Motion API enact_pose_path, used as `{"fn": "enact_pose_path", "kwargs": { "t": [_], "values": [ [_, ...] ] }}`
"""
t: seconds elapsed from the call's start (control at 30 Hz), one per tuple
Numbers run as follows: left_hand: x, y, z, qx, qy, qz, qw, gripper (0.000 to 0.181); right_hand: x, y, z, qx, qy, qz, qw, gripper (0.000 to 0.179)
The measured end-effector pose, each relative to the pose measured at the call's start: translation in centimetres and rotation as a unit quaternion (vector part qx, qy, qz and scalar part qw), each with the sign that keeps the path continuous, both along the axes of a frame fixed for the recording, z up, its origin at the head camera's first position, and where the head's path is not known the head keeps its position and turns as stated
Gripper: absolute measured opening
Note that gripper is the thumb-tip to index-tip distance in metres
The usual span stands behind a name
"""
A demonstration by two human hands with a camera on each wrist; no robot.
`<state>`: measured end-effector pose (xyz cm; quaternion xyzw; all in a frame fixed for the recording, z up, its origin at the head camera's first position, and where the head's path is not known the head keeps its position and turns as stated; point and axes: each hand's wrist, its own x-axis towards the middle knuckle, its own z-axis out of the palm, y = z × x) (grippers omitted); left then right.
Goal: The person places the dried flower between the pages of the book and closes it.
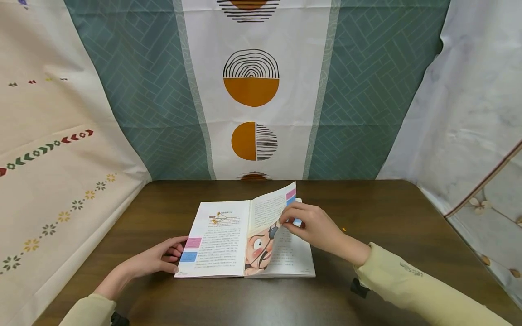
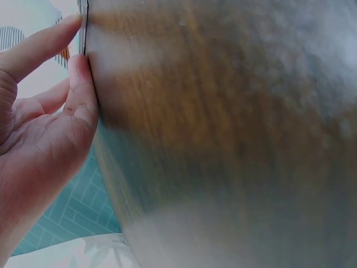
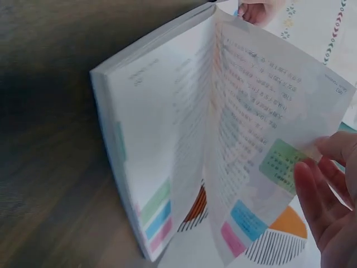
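An open book (image 1: 222,244) lies on the table, its left page flat and full of print with pink and blue tabs at the outer edge. My right hand (image 1: 310,224) pinches the outer edge of a lifted page (image 1: 267,208), which curves up from the spine and carries a cartoon face with an eye patch. In the right wrist view, thumb and fingers hold that page (image 3: 262,111) beside its green tab. My left hand (image 1: 157,258) is at the book's lower left edge, its thumb and fingertips touching the left side.
The dark wooden table (image 1: 359,213) reaches back to a hanging cloth (image 1: 163,90) with green panels and orange circles. A cream embroidered cloth (image 1: 49,181) borders the left side, and a pale floral cloth (image 1: 481,136) the right.
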<state>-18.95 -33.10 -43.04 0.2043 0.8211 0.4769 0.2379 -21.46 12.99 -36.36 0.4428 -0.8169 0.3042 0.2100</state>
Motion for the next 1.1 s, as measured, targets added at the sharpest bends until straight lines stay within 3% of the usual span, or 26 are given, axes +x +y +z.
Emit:
{"fn": "enact_pose_path", "kwargs": {
  "t": [0.57,0.87,1.1],
  "values": [
    [0.5,0.0,0.0,0.005,0.012,0.002,0.9999,0.085,-1.3,-5.9,2.0,-0.004,0.0,0.088,0.9961,0.012],
    [0.2,0.0,0.1,-0.011,0.007,0.01,0.9999,0.085,-2.4,-9.4,3.4,0.059,0.04,0.083,0.994,0.008],
    [0.2,0.0,0.2,-0.011,0.013,0.012,0.9998,0.086,-3.9,-11.7,3.6,0.09,0.028,0.125,0.9876,0.007]
  ]
}}
